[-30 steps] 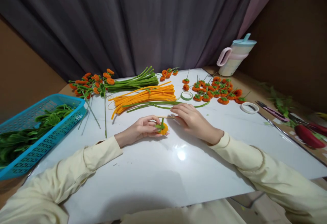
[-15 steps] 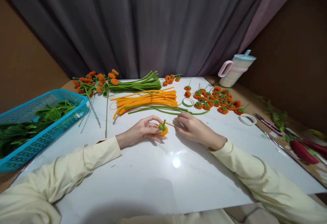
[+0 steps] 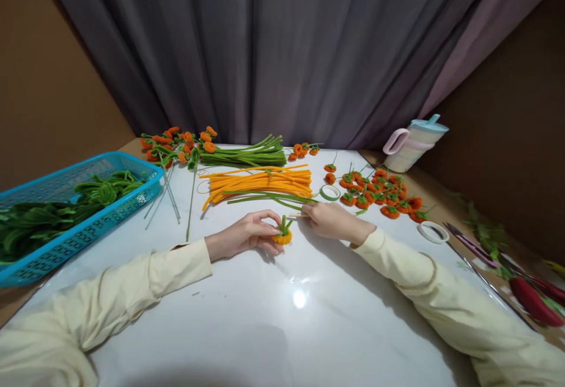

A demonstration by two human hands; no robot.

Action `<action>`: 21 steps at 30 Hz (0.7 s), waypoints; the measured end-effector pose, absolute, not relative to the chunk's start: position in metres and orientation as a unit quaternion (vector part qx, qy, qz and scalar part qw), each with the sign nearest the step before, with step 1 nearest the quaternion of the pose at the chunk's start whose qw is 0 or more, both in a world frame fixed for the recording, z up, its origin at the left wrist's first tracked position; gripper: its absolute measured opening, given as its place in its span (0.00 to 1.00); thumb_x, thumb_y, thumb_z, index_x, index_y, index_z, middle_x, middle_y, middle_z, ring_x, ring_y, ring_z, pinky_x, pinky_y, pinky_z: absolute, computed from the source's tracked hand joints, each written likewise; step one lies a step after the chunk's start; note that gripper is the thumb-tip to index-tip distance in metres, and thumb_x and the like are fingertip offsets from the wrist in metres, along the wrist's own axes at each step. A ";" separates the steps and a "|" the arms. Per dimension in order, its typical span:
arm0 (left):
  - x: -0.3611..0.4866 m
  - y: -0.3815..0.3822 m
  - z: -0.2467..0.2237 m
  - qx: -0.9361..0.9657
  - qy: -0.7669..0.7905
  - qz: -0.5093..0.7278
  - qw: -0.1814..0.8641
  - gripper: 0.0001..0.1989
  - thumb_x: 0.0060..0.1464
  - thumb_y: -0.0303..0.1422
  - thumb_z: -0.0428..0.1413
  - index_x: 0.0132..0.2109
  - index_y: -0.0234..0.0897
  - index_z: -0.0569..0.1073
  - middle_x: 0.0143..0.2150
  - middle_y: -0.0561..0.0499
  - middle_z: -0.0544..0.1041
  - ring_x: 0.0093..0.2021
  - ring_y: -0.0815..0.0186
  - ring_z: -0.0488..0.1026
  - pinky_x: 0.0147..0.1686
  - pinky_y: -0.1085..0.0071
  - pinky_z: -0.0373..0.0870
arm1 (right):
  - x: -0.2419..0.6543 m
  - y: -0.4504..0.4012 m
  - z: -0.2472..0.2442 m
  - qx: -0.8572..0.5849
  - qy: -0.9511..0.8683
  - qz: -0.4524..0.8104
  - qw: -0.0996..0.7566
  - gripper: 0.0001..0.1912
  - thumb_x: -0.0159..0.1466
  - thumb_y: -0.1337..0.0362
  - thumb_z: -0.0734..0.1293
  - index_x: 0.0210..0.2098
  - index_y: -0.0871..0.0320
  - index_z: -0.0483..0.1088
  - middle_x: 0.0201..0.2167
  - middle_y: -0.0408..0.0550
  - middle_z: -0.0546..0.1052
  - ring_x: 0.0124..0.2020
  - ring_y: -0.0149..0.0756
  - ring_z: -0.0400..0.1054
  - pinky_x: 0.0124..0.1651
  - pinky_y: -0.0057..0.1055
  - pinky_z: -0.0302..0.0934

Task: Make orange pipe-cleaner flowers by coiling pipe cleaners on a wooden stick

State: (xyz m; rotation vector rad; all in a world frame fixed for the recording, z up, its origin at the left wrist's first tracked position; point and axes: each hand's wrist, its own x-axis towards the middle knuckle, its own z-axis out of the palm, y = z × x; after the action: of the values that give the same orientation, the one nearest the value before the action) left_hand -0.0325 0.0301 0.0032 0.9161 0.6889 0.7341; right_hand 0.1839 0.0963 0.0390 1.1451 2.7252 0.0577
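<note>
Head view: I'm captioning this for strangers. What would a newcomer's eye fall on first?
Probably the bundled amber pipe cleaners near the middle, with orange fuzzy flowers to their right. Nearer, the left hand holds a small yellow flower and the right hand a thin stick. A blue basket of green leaves stands out at far left.

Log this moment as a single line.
left hand: holds yellow piece | right hand: holds stick, tip near piece's green top | beyond hands: yellow bundle, green tape
</note>
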 end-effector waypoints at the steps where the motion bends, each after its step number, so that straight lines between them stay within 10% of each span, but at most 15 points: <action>1: -0.033 0.031 0.002 0.422 0.314 0.340 0.779 0.15 0.47 0.29 0.62 0.39 0.34 0.64 0.36 0.42 0.78 0.31 0.63 0.78 0.31 0.75 0.74 | 0.187 0.098 0.046 0.384 0.919 0.011 0.089 0.10 0.62 0.68 0.57 0.39 0.61 0.68 0.34 0.51 0.75 0.31 0.36 0.68 0.26 0.28 0.48; 8: -0.034 0.033 0.003 0.426 0.322 0.330 0.778 0.14 0.47 0.30 0.62 0.39 0.33 0.65 0.34 0.43 0.78 0.30 0.65 0.78 0.32 0.75 0.75 | 0.202 0.089 0.099 0.267 0.959 -0.039 0.083 0.15 0.67 0.58 0.57 0.38 0.53 0.75 0.28 0.46 0.77 0.26 0.29 0.68 0.26 0.24 0.50; 13: -0.034 0.032 0.004 0.427 0.319 0.318 0.784 0.14 0.47 0.31 0.62 0.39 0.33 0.66 0.33 0.45 0.78 0.29 0.64 0.78 0.30 0.77 0.74 | 0.183 0.075 0.104 0.216 0.969 0.022 0.120 0.22 0.64 0.62 0.62 0.58 0.54 0.62 0.22 0.44 0.73 0.19 0.29 0.62 0.21 0.26 0.44; 21: -0.034 0.033 0.007 0.426 0.336 0.295 0.787 0.15 0.45 0.32 0.63 0.38 0.33 0.67 0.27 0.48 0.77 0.29 0.64 0.78 0.29 0.78 0.74 | 0.164 0.078 0.100 0.124 0.980 0.000 0.152 0.20 0.57 0.78 0.61 0.43 0.52 0.72 0.37 0.46 0.75 0.28 0.29 0.67 0.25 0.26 0.46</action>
State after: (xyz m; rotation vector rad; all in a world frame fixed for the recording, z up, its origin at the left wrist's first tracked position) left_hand -0.0337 0.0327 0.0074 0.9192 0.7235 0.6349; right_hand 0.1641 0.0780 0.1003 0.3572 2.8135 -0.0007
